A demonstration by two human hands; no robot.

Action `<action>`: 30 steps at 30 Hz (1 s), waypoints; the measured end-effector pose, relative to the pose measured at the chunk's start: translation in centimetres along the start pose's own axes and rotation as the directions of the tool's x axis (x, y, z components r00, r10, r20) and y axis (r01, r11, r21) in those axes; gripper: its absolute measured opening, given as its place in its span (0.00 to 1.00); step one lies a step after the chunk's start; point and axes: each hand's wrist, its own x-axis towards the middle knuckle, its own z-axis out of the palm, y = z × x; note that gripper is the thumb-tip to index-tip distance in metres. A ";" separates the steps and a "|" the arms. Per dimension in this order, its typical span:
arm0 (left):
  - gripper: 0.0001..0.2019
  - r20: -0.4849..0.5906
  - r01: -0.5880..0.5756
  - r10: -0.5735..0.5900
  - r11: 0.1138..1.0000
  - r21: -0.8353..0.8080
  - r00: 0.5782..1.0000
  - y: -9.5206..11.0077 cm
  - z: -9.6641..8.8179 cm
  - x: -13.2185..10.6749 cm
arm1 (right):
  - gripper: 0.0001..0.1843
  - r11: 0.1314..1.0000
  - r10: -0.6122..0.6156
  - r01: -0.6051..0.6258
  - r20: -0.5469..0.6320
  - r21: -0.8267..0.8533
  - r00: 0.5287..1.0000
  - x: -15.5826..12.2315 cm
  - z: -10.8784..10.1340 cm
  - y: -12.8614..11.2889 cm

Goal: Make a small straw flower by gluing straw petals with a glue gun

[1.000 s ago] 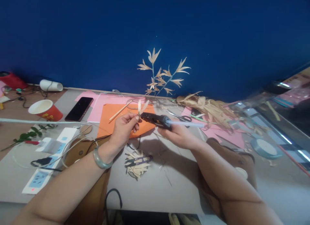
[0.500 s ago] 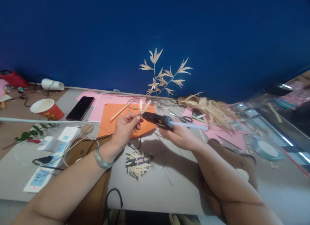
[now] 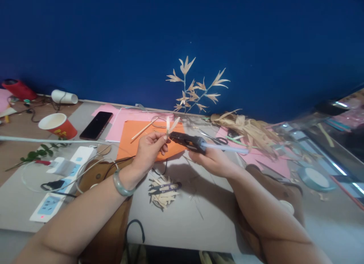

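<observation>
Head view: a counter (image 3: 216, 226) stands against a blue wall (image 3: 136, 44), an orange sheet (image 3: 129, 144) lying on it.
Left hand (image 3: 149, 148): above the orange sheet's front part, its grip closed in a pinch on the base of the pale petals; a bangle (image 3: 121, 184) circles the wrist.
Pale petals (image 3: 174, 123): two slim pieces spreading upward over the orange sheet's right half.
Right hand (image 3: 213, 161): just off the orange sheet's front right corner, its grip wrapped around the glue gun.
Glue gun (image 3: 187, 140): black, reaching over the orange sheet's right edge, nozzle at the base of the petals; whether they touch is too small to tell. A translucent glue stick (image 3: 224, 147) juts from its rear.
Flower branch (image 3: 186, 99): upright behind the orange sheet, to its right.
Wooden stick (image 3: 143, 129): on the orange sheet.
Strip pile (image 3: 163, 202): in front of the orange sheet, a dark tool across it.
Scissors (image 3: 221, 140), dried husks (image 3: 244, 129): right of the orange sheet.
Phone (image 3: 96, 125), paper cup (image 3: 66, 129): left of the orange sheet.
</observation>
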 end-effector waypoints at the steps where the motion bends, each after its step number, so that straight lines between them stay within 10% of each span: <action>1: 0.13 0.002 -0.006 0.006 1.000 -0.004 1.000 0.0 0.0 0.0 | 0.10 1.000 0.005 -0.005 0.001 0.001 1.000 0.0 0.0 0.0; 30: 0.11 0.021 0.011 -0.011 1.000 0.005 1.000 0.2 0.1 -0.1 | 0.09 1.000 -0.008 0.007 -0.030 -0.015 1.000 0.1 0.1 0.1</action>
